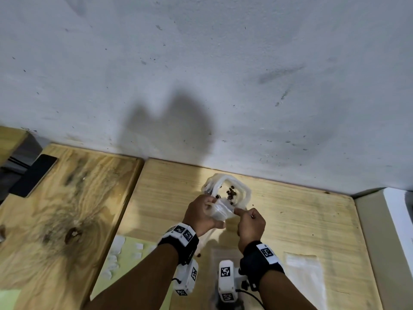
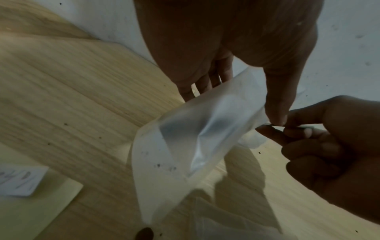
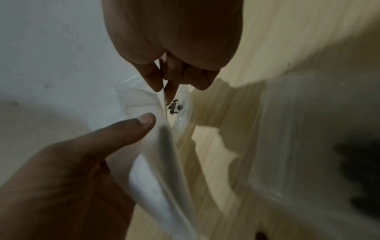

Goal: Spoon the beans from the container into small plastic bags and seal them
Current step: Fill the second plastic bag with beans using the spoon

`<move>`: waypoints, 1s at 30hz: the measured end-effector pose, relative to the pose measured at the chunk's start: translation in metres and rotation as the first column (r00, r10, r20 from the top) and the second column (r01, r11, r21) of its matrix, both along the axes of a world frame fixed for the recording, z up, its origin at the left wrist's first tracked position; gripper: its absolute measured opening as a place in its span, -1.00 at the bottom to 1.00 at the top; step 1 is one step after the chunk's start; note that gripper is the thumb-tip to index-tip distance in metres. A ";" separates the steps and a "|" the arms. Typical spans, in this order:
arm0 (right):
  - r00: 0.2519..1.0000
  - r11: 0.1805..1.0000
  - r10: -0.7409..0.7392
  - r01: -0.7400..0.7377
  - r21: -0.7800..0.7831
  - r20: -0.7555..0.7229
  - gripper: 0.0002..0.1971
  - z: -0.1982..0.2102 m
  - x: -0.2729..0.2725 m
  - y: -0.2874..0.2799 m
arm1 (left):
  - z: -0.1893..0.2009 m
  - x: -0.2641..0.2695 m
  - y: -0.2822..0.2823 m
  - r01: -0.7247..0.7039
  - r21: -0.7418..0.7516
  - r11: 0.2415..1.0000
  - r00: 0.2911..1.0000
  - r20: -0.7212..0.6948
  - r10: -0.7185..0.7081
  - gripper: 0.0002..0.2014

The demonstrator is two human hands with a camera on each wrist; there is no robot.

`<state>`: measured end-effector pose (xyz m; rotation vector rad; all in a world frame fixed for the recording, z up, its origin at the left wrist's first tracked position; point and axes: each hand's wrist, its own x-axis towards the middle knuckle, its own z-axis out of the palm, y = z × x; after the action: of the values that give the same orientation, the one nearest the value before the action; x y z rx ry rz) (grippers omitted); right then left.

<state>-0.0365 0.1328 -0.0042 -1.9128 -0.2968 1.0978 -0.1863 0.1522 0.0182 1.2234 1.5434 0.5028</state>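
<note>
A small clear plastic bag (image 1: 220,209) hangs above the wooden table (image 1: 301,220), held between both hands. My left hand (image 1: 212,203) grips its left side, thumb (image 3: 144,121) pressed on the film. My right hand (image 1: 240,212) pinches the thin edge at the bag's right corner (image 2: 265,123). Just behind the bag sits a white container (image 1: 242,191) with a few dark beans (image 1: 231,194) in it; the beans (image 3: 174,106) show past my right fingertips. The bag (image 2: 185,146) looks empty. A dark blur shows through the film in the right wrist view. I see no spoon clearly.
A loose bean (image 1: 198,255) lies on the table near my left wrist. Flat empty bags (image 1: 304,271) lie at the right. A pale green sheet (image 1: 127,253) with white labels is at the left front. A phone (image 1: 33,175) rests on the left board. The wall (image 1: 223,86) runs close behind.
</note>
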 end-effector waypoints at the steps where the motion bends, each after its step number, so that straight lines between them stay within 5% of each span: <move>1: 0.999 1.000 -0.017 0.016 -0.021 -0.035 -0.73 -0.002 -0.002 0.002 | 0.001 -0.001 0.001 0.009 -0.008 1.000 1.000 0.004 -0.009 -0.22; 5: 0.989 0.997 -0.058 0.051 -0.058 -0.134 -0.82 -0.001 -0.007 0.008 | 0.003 -0.006 0.003 0.054 -0.044 0.998 0.999 0.005 -0.054 -0.14; 9: 0.978 0.996 -0.051 0.036 -0.076 -0.204 -0.71 0.004 -0.004 0.012 | 0.004 -0.011 0.006 0.078 -0.069 0.995 0.997 0.003 -0.078 -0.10; 17: 0.980 0.997 -0.059 0.050 -0.053 -0.189 -0.63 0.010 0.026 0.013 | 0.005 -0.010 0.010 0.023 -0.034 0.999 1.000 -0.021 -0.024 -0.08; 30: 0.987 0.971 0.072 -0.036 0.236 -0.144 -0.54 0.053 0.081 -0.012 | 0.002 -0.007 0.004 -0.027 0.064 0.998 0.998 -0.046 0.030 -0.21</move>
<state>0.0440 0.1213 0.0493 -1.6130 -0.3775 1.1830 -0.1935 0.1559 0.0205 1.2707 1.5972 0.5487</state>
